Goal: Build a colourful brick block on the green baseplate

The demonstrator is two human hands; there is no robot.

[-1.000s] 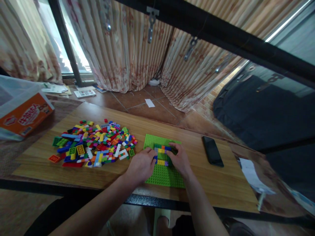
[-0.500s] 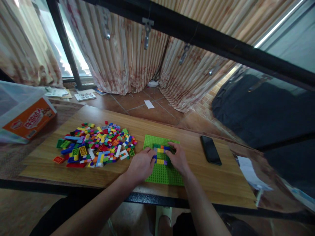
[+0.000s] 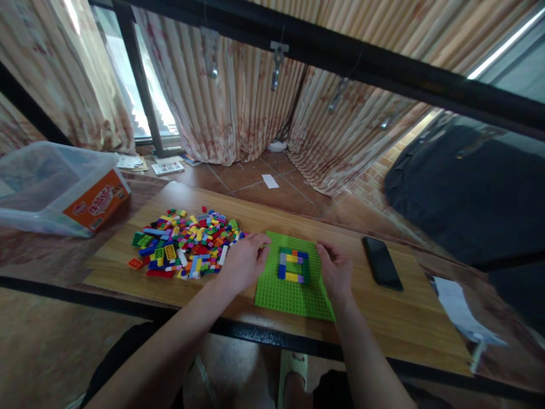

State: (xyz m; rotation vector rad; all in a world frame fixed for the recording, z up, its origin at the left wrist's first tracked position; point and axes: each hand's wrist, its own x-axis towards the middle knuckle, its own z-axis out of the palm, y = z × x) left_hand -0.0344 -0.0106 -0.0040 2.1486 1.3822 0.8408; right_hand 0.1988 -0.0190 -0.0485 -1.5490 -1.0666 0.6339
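Observation:
A green studded baseplate [image 3: 293, 298] lies on the wooden board before me. Standing on it is a small ring of toy bricks [image 3: 292, 277] in blue, yellow, orange, grey, green and purple, with green studs showing inside. My left hand [image 3: 243, 262] is at the plate's left edge, fingers bent and closed on it. On the opposite side, my right hand [image 3: 337, 271] has its curled fingers on the right edge. The undersides of both grips are hidden. A heap of loose toy bricks [image 3: 191, 244] in many colours spreads left of my left hand.
A black phone [image 3: 382, 263] lies right of the baseplate. White papers [image 3: 466, 312] rest beyond the wooden board's [image 3: 409, 326] right end. On the left stands a clear plastic bin [image 3: 55, 187] with an orange label. A dark bar [image 3: 383, 68] crosses overhead.
Both hands have moved off the brick ring and apart, out to the baseplate's left and right edges. The brick ring is now uncovered. The whole view has shifted, with things appearing farther right.

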